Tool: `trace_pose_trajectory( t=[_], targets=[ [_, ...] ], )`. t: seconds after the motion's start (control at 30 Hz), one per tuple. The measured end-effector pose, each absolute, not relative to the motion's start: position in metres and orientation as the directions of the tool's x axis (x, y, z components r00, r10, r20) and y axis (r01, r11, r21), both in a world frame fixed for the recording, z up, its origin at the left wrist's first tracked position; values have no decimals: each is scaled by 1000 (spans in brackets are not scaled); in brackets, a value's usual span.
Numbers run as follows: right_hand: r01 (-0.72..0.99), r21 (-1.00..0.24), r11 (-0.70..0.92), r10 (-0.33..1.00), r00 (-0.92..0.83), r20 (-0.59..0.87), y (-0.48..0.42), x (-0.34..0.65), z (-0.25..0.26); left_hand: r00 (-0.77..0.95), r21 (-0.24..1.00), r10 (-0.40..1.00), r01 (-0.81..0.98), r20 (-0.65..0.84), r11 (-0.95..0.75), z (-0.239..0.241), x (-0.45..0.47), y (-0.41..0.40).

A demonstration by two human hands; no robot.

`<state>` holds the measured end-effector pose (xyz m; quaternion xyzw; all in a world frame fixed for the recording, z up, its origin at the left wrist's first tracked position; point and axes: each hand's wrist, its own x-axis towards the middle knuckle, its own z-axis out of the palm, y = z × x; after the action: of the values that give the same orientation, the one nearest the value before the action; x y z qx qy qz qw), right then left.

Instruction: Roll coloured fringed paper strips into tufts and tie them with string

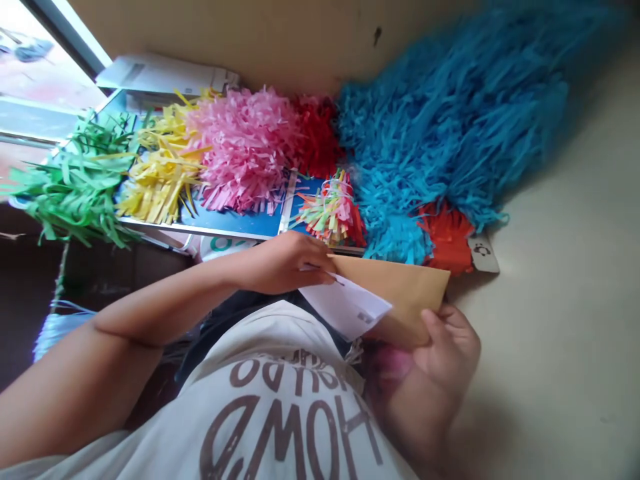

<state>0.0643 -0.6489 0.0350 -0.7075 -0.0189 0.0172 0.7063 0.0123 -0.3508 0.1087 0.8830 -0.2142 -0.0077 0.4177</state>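
Observation:
A brown envelope [400, 287] is held slanted in front of my shirt. My right hand [450, 347] grips its right end, thumb on the near face and fingers behind. My left hand [297, 263] is closed at the left end, where a white sheet of paper [345, 307] with a small dark print near its corner overlaps the envelope. The left fingers pinch the paper's upper left part; whether they also hold the envelope is hidden. A short dark thin mark or object [337, 282] shows by the left fingertips, too small to name.
A blue table [235, 221] carries fringed paper bundles: green [95, 180], yellow [163, 183], pink [245, 147], red [317, 137], multicoloured [333, 210], a large blue heap [450, 127] and orange-red [447, 240]. White papers [165, 75] lie at the back left. A wall [565, 300] stands on the right.

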Motion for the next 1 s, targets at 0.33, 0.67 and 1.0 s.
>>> trace_pose_trajectory(
  t=[0.33,0.67,1.0],
  targets=[
    [28,-996,88,-47,999,24,-625,63,49,976,822,-200,-186,89,-538,91,7,-326],
    [178,-964,-199,-218,951,221,-611,46,67,987,847,-149,-34,-53,-531,89,14,-324],
    [239,-925,-296,-248,916,316,-612,37,67,985,857,-171,-84,-5,-509,89,11,-326]
  ],
)
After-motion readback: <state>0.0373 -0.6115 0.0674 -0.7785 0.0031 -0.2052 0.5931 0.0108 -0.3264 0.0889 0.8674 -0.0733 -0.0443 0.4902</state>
